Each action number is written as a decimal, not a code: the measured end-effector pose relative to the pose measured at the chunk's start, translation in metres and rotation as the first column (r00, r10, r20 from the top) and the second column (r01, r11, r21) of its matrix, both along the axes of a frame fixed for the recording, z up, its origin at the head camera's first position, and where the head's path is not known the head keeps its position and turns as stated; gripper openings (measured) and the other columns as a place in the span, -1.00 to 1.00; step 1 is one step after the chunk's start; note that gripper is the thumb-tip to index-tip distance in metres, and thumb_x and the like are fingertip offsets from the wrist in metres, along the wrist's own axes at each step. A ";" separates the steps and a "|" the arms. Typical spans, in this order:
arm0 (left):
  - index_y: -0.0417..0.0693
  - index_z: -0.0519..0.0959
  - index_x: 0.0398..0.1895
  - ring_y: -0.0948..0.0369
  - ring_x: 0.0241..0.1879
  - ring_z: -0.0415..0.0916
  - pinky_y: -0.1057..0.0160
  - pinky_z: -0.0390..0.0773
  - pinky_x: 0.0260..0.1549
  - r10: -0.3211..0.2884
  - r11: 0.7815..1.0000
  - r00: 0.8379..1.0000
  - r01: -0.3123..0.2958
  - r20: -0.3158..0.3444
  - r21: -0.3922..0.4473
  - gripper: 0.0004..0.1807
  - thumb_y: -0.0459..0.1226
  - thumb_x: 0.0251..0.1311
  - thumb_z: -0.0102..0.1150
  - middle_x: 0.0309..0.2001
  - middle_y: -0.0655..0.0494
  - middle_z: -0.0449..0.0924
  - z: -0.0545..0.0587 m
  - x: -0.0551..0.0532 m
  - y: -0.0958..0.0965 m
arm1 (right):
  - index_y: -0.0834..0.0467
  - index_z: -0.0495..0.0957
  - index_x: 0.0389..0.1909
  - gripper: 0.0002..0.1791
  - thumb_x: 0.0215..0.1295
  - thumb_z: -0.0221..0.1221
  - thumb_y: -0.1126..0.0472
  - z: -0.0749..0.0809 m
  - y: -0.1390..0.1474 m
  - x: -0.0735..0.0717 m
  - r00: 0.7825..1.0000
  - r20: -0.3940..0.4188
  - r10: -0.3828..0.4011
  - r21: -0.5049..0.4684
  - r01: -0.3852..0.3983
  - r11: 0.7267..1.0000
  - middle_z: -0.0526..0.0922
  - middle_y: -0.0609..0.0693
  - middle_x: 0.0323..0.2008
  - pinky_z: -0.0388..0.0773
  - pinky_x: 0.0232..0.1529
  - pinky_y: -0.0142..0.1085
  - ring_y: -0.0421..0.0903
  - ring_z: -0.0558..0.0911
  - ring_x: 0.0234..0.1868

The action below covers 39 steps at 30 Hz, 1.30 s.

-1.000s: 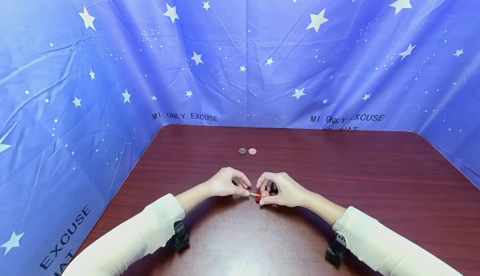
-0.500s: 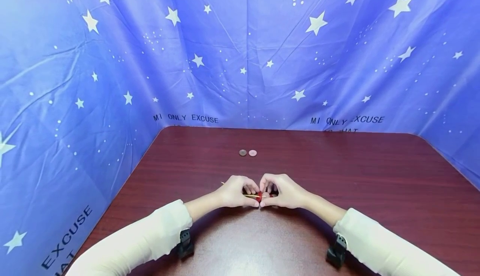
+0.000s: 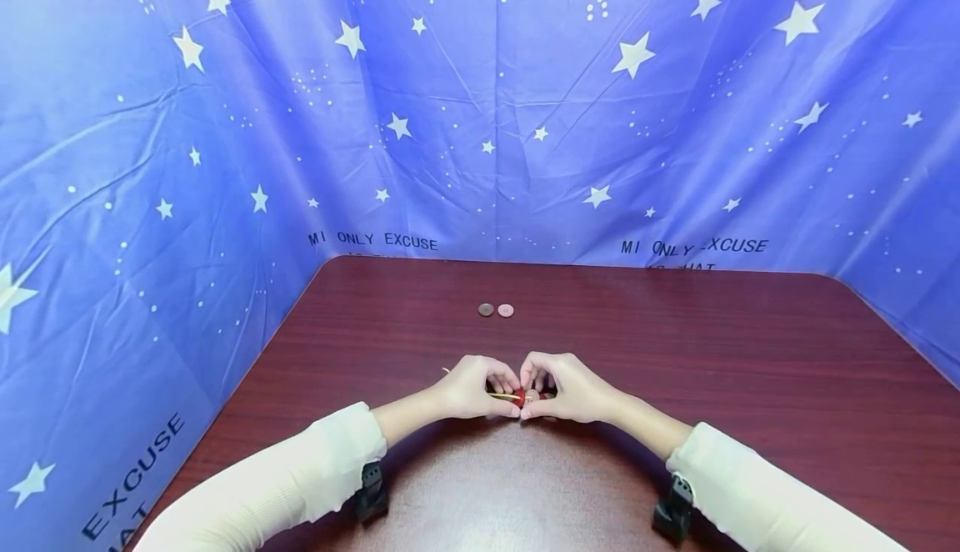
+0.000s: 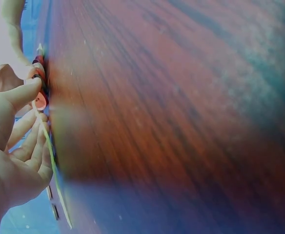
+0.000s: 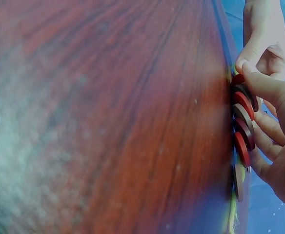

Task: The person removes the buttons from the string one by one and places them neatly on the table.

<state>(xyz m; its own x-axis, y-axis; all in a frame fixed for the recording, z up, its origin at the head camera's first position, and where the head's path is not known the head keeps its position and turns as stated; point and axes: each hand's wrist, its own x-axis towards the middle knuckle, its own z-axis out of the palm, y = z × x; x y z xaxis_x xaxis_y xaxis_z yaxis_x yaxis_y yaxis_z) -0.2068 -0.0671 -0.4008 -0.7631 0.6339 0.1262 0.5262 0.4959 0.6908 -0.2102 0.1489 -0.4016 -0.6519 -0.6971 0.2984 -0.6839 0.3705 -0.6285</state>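
Several red and brown buttons [image 5: 243,150] lie threaded in a row on a yellow cord [image 4: 59,195], low over the tabletop. In the head view my left hand [image 3: 468,387] and right hand [image 3: 566,387] meet at the fingertips around the row's left end. The left thumb and fingers pinch at a red button [image 4: 41,101], and the cord runs back past that palm. My right hand holds the neighbouring buttons between thumb and curled fingers. Fingers partly hide the row in the head view.
Beyond the hands, a brown button [image 3: 486,310] and a pink button [image 3: 506,310] lie side by side on the dark red wooden table [image 3: 675,327]. A blue star-patterned curtain [image 3: 495,102] hangs behind the table and along its sides.
The left hand has moved right from the cord's end to the red button beside the right hand. The cord's free end now passes behind it. The right hand has hardly moved.
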 end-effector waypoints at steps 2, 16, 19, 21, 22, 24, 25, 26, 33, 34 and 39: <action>-0.13 0.67 -0.29 0.45 -0.42 0.53 0.55 0.53 -0.35 -0.004 1.000 1.000 0.004 0.001 -0.002 -0.76 -0.27 -0.07 0.45 -0.40 0.03 0.71 0.001 0.000 0.000 | 0.12 0.49 -0.34 -0.63 -0.07 0.48 0.14 -0.001 0.000 0.000 1.000 -0.004 0.001 -0.001 -0.001 1.000 0.61 -0.04 -0.54 0.51 -0.52 -0.44 -0.13 0.58 -0.49; -0.16 0.67 -0.23 0.37 -0.39 0.62 0.53 0.56 -0.38 0.018 1.000 0.999 -0.017 0.040 -0.002 -0.76 -0.31 -0.02 0.39 -0.35 -0.01 0.74 0.008 0.001 -0.005 | 0.10 0.61 -0.22 -0.58 -0.13 0.50 0.10 0.002 0.002 0.000 1.000 -0.026 -0.009 0.064 0.011 0.998 0.63 -0.07 -0.44 0.49 -0.46 -0.47 -0.21 0.54 -0.42; -0.15 0.67 -0.23 0.35 -0.37 0.63 0.52 0.56 -0.37 0.029 1.000 0.998 -0.029 0.057 -0.001 -0.77 -0.32 -0.02 0.39 -0.34 -0.01 0.74 0.008 0.002 -0.007 | 0.10 0.63 -0.26 -0.61 -0.14 0.51 0.10 0.001 0.003 0.000 0.999 -0.041 -0.004 0.070 0.007 0.998 0.62 -0.07 -0.45 0.49 -0.46 -0.48 -0.23 0.53 -0.44; -0.15 0.67 -0.24 0.34 -0.36 0.63 0.52 0.57 -0.36 0.035 0.999 0.997 -0.035 0.066 0.000 -0.77 -0.32 -0.01 0.39 -0.34 -0.01 0.74 0.008 0.002 -0.007 | 0.09 0.64 -0.29 -0.63 -0.15 0.51 0.10 0.000 0.004 0.001 0.999 -0.051 0.002 0.072 0.002 0.997 0.60 -0.07 -0.47 0.48 -0.47 -0.49 -0.23 0.51 -0.46; -0.14 0.67 -0.24 0.33 -0.36 0.63 0.52 0.57 -0.36 0.038 0.999 0.997 -0.038 0.071 0.001 -0.77 -0.32 -0.01 0.39 -0.34 0.00 0.74 0.008 0.002 -0.008 | 0.08 0.65 -0.30 -0.64 -0.15 0.51 0.10 0.000 0.004 0.001 0.998 -0.056 0.006 0.073 -0.002 0.997 0.59 -0.07 -0.48 0.47 -0.48 -0.49 -0.23 0.51 -0.47; -0.15 0.67 -0.24 0.34 -0.36 0.63 0.51 0.57 -0.36 0.042 0.999 0.996 -0.042 0.077 0.005 -0.77 -0.33 -0.01 0.39 -0.34 -0.01 0.74 0.007 0.002 -0.009 | 0.07 0.65 -0.32 -0.66 -0.16 0.51 0.09 0.000 0.005 0.001 0.998 -0.064 0.013 0.075 -0.008 0.997 0.58 -0.09 -0.49 0.46 -0.48 -0.50 -0.24 0.49 -0.49; -0.14 0.67 -0.24 0.35 -0.36 0.62 0.51 0.57 -0.36 0.045 0.999 0.995 -0.046 0.085 0.008 -0.77 -0.33 -0.01 0.39 -0.34 -0.01 0.74 0.006 0.002 -0.010 | 0.07 0.65 -0.32 -0.66 -0.16 0.51 0.09 0.000 0.005 0.001 0.998 -0.069 0.016 0.077 -0.010 0.997 0.58 -0.09 -0.48 0.45 -0.48 -0.50 -0.24 0.49 -0.49; -0.15 0.66 -0.23 0.37 -0.37 0.62 0.51 0.58 -0.36 0.045 0.999 0.995 -0.046 0.089 0.012 -0.77 -0.33 -0.01 0.38 -0.34 -0.01 0.74 0.006 0.001 -0.011 | 0.07 0.65 -0.32 -0.65 -0.16 0.51 0.09 0.000 0.005 0.002 0.997 -0.071 0.016 0.080 -0.011 0.997 0.57 -0.09 -0.48 0.45 -0.48 -0.51 -0.25 0.48 -0.49; -0.16 0.66 -0.22 0.40 -0.38 0.59 0.51 0.58 -0.37 0.042 0.999 0.994 -0.045 0.099 0.025 -0.77 -0.33 0.00 0.37 -0.35 -0.03 0.74 0.005 0.001 -0.014 | 0.04 0.64 -0.33 -0.70 -0.12 0.49 0.11 0.000 0.006 0.003 0.996 -0.090 0.012 0.107 -0.002 0.994 0.56 -0.10 -0.47 0.43 -0.49 -0.54 -0.27 0.47 -0.50; -0.16 0.66 -0.22 0.40 -0.38 0.59 0.51 0.58 -0.37 0.043 0.999 0.994 -0.046 0.100 0.025 -0.77 -0.33 0.01 0.37 -0.34 -0.03 0.74 0.006 0.001 -0.014 | 0.04 0.64 -0.34 -0.71 -0.10 0.49 0.12 0.000 0.007 0.003 0.996 -0.091 0.011 0.109 -0.001 0.994 0.55 -0.10 -0.47 0.43 -0.50 -0.54 -0.27 0.47 -0.50; -0.17 0.66 -0.21 0.38 -0.37 0.60 0.50 0.59 -0.36 0.040 0.999 0.995 -0.043 0.095 0.024 -0.77 -0.34 0.02 0.36 -0.34 -0.03 0.74 0.007 0.002 -0.014 | 0.04 0.64 -0.35 -0.78 -0.02 0.45 0.13 -0.001 0.007 0.003 0.996 -0.088 0.010 0.104 -0.001 0.995 0.54 -0.10 -0.48 0.45 -0.51 -0.51 -0.26 0.47 -0.50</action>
<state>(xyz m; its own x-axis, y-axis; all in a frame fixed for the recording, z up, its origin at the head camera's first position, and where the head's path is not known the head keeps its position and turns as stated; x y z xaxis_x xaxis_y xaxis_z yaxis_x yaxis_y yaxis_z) -0.2045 -0.0815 -0.3938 -0.7979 0.5989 0.0683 0.4374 0.4974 0.7492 -0.2073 0.1561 -0.4026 -0.6223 -0.7308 0.2806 -0.7374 0.4269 -0.5235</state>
